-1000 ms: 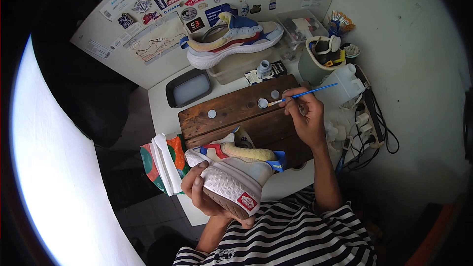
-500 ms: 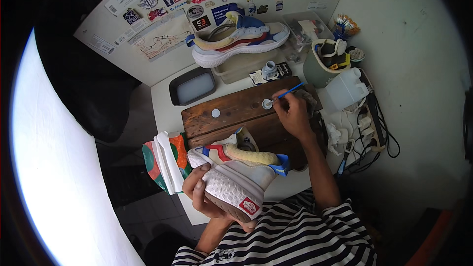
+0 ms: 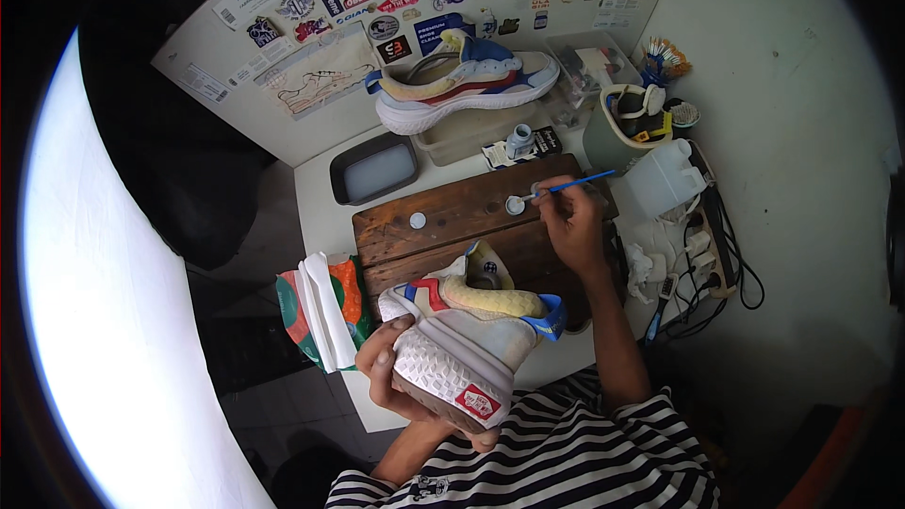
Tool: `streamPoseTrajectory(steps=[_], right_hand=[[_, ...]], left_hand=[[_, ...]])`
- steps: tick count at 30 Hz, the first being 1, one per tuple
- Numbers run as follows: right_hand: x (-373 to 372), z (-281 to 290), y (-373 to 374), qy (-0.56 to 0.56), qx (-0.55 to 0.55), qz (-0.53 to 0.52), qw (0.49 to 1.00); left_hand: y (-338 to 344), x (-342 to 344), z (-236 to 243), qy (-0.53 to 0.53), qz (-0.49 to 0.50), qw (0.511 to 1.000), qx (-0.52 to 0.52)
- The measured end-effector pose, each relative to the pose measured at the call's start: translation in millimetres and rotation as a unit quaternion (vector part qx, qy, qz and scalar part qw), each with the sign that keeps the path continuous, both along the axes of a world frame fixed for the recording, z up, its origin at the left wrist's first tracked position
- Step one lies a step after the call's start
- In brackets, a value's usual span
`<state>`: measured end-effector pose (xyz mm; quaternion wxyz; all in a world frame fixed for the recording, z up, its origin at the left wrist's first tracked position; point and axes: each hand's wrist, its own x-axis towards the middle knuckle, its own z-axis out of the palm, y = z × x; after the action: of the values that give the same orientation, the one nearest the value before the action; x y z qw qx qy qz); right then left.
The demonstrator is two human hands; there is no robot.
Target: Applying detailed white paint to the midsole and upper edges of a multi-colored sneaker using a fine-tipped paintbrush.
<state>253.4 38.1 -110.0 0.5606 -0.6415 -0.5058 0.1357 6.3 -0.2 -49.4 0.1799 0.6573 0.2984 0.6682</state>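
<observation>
Right hand [image 3: 570,226] dips brush [image 3: 566,186], seemingly, in cap [image 3: 515,205] mid-board [image 3: 443,226].

free: bare wooden board [image 3: 443,226] left | blocked: white jug [image 3: 660,179] right

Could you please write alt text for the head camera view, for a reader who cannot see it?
Seen from above, a person's left hand grips a colourful sneaker over a wooden board, while the right hand dips a blue paintbrush into a small white cap. A matching sneaker rests on a tray by a stickered wall.
</observation>
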Motion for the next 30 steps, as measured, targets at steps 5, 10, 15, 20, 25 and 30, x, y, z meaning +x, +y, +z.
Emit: streamPoseTrajectory(steps=[5, 10, 15, 20, 25, 30], right_hand=[[-9, 73, -30, 0.263, 0.164, 0.002, 0.951], [-35, 123, -48, 0.284, 0.272, 0.064, 0.917], [-69, 143, -36, 0.302, 0.260, 0.112, 0.910], [-84, 164, -24, 0.298, 0.273, 0.180, 0.897], [-87, 175, -10, 0.139, 0.270, 0.194, 0.933], [-88, 178, -10, 0.219, 0.208, 0.194, 0.933]], left_hand=[[-7, 2, -1, -0.006, 0.032, 0.998, -0.044], [-8, 13, 2, -0.049, 0.031, 0.997, -0.042], [-10, 4, 2, -0.015, 0.009, 0.999, -0.037], [-3, -6, 9, -0.017, -0.010, 0.999, -0.043], [7, -18, 29, 0.081, -0.018, 0.996, -0.030], [17, -26, 41, 0.094, -0.061, 0.994, -0.011]])
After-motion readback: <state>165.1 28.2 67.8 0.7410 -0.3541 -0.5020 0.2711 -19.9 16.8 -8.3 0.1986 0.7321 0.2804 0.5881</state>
